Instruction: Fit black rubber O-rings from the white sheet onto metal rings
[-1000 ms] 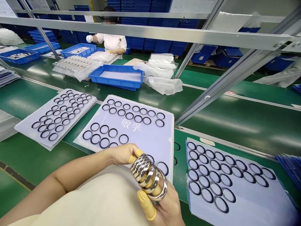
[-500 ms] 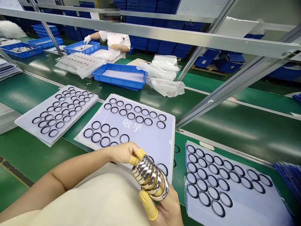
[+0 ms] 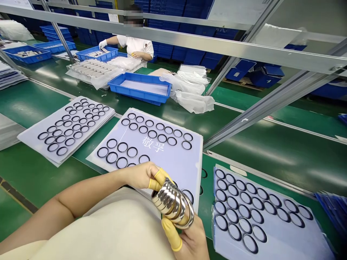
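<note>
Green bench (image 3: 295, 159): bright, pale glare
Metal rings (image 3: 173, 202): crisp white highlights
Blue stack (image 3: 331, 213): smeared, perhaps by edge distortion

Pale cream top (image 3: 108, 231); left forearm (image 3: 89, 195) bare; yellow finger cots (image 3: 172, 234), rolled rims, on both hands (image 3: 141, 176).

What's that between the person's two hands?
A row of shiny metal rings, seen in the head view: they are threaded onto the right hand, with the left hand at their far end.
</note>
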`<state>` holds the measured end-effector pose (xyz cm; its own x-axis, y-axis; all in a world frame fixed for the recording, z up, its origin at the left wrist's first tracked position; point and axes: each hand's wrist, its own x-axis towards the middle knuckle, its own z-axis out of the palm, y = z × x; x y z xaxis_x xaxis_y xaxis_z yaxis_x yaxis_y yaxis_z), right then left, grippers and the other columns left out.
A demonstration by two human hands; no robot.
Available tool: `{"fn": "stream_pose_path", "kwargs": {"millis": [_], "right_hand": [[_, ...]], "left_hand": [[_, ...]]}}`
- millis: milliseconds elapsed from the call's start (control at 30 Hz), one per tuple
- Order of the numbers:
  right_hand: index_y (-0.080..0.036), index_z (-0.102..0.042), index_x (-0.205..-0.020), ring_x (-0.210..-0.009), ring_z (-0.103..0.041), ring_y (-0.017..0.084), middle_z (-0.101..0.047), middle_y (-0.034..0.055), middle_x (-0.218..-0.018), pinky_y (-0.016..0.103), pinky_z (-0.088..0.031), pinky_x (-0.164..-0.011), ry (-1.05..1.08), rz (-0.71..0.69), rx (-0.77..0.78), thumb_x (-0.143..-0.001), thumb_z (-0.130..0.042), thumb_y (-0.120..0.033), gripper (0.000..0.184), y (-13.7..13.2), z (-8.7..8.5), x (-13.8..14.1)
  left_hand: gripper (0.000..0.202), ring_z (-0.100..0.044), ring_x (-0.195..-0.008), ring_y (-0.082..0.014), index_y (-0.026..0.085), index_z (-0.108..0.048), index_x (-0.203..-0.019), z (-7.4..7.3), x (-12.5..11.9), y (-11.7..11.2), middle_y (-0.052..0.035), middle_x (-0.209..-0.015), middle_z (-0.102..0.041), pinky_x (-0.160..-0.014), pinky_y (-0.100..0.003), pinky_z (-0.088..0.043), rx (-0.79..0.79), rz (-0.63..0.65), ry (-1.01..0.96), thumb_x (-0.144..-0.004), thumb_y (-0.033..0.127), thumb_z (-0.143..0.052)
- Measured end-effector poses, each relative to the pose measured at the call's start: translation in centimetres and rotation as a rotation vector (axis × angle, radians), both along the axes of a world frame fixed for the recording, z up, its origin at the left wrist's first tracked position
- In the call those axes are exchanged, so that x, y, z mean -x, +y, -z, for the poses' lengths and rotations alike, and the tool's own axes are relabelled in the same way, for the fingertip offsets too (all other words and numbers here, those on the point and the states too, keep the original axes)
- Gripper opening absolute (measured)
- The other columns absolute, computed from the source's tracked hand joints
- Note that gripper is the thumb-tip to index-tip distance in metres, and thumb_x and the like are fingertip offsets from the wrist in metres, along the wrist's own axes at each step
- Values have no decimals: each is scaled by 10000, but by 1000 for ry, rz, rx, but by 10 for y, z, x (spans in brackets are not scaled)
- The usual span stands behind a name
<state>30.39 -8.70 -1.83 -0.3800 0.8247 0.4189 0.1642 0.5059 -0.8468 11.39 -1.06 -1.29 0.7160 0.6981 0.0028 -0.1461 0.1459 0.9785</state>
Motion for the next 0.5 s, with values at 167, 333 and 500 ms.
{"fn": "stream_pose_path", "kwargs": {"millis": [167,333,500], "right_hand": [[-243,-693,-924,-596,-627,195,-687,23,-719,304,-539,-578,10,-10,6,-809,-582,-131,195,0,-2,1],[-242,-706,-896,-658,-650,211,-709,40,-780,320,-555,-637,58,-31,50,-847,-589,-228,128,-1,-3,2],[-230,-697,-783,-511,-574,185,-629,15,-595,303,-531,-530,94,-29,120,-882,-564,-365,214,-4,1,0]], "left_hand": [[274,-655,-837,-194,142,-769,-709,-4,4,-3,-117,-904,-723,-772,-253,-524,-54,-43,27,-740,411,-729],[196,-661,-841,-186,156,-770,-717,-6,7,-6,-112,-932,-725,-798,-248,-518,-130,-48,45,-773,331,-701],[125,-665,-845,-181,149,-756,-686,-10,7,-8,-105,-919,-727,-798,-236,-517,-209,-33,61,-767,165,-663]]}}
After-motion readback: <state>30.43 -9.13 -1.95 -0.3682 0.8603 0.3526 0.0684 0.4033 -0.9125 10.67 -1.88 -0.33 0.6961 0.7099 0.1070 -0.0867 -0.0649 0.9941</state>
